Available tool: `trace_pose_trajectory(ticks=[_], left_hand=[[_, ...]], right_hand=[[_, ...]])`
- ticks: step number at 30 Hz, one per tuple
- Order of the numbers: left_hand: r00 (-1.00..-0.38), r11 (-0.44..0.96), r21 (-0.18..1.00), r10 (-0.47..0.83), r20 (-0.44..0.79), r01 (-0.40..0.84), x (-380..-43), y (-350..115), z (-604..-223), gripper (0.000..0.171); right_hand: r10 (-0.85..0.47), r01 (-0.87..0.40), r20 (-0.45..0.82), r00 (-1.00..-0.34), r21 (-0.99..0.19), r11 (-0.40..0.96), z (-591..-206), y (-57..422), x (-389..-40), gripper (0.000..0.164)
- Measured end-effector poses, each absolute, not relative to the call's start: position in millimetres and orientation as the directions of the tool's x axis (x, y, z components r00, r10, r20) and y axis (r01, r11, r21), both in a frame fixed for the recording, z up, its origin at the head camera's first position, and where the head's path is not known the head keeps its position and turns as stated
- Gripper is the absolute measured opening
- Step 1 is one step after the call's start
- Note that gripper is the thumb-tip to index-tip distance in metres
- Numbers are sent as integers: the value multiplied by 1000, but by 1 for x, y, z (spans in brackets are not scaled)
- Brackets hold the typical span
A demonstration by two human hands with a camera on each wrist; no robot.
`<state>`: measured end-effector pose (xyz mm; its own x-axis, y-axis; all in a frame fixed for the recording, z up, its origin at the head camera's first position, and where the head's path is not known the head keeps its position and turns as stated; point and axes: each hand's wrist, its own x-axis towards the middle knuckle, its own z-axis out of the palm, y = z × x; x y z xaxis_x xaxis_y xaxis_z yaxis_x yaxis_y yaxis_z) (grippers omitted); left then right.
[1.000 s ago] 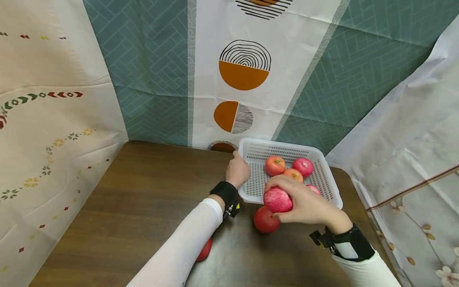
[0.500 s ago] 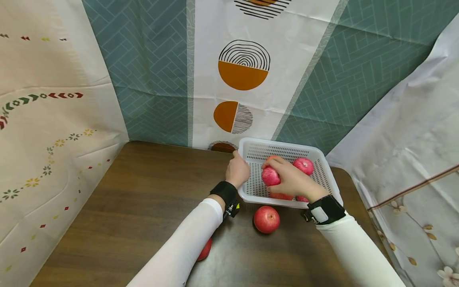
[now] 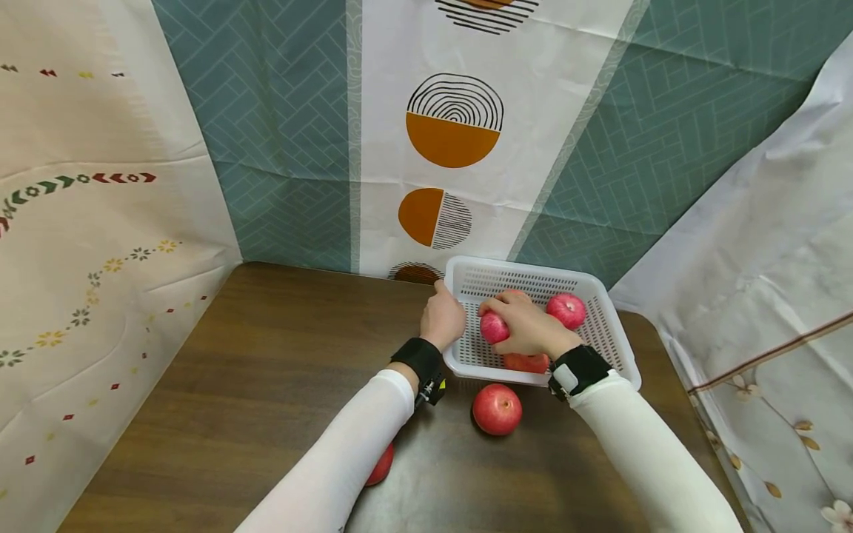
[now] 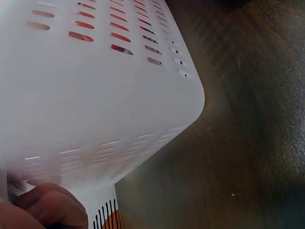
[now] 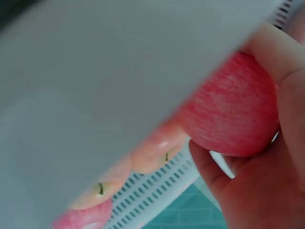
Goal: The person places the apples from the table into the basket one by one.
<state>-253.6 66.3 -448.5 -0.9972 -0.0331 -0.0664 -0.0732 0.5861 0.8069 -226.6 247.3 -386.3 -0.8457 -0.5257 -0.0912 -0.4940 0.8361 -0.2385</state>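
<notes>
A white perforated plastic basket (image 3: 523, 269) stands at the back right of the table. My left hand (image 3: 443, 318) grips its left rim; curled fingers (image 4: 52, 207) show beside the basket wall (image 4: 105, 90) in the left wrist view. Inside the basket, my right hand (image 3: 528, 326) holds a red apple (image 3: 493, 327), thumb and fingers around it. Whether this apple touches the basket floor cannot be seen. Another apple (image 3: 566, 310) lies toward the back right of the basket, and an orange-red one (image 3: 526, 363) near its front wall. The right hand partly covers others.
On the brown wooden table (image 3: 286, 370), a red apple (image 3: 497, 409) sits just in front of the basket. A further apple (image 3: 381, 466) is half hidden behind the left sleeve. Patterned cloth (image 3: 293, 148) hangs behind the table and on both sides.
My right hand has carried its apple from above the front rim back and left into the basket, uncovering the apple on the table. The left hand stays at the rim.
</notes>
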Motion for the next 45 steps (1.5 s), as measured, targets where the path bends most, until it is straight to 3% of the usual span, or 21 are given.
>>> trace_pose_trajectory(ticks=[7, 27, 29, 31, 34, 36, 45], left_hand=[[-998, 576, 815, -27, -54, -59, -260, 64, -456, 45], [-995, 585, 806, -27, -96, -94, -257, 65, -450, 47], [-998, 579, 813, -25, -60, -63, -271, 69, -476, 48], [-998, 583, 810, -19, -63, -62, -273, 69, -476, 48], [-998, 586, 809, -21, -55, -57, -273, 69, -475, 48], [-995, 593, 800, -22, -92, -87, -258, 66, -448, 46], [-997, 598, 799, -25, -68, -70, -259, 67, -456, 46]], right_hand=[[-531, -502, -145, -835, -193, 843, -393, 245, -231, 63], [-526, -514, -80, -847, -136, 847, -429, 245, -231, 69], [-520, -508, -84, -850, -128, 852, -431, 245, -230, 70], [-511, -500, -81, -856, -122, 857, -432, 245, -230, 71], [-496, -487, -69, -865, -114, 866, -432, 245, -230, 72], [-488, -480, -65, -870, -105, 871, -431, 245, -230, 73], [-478, -473, -60, -876, -81, 877, -430, 245, -228, 79]])
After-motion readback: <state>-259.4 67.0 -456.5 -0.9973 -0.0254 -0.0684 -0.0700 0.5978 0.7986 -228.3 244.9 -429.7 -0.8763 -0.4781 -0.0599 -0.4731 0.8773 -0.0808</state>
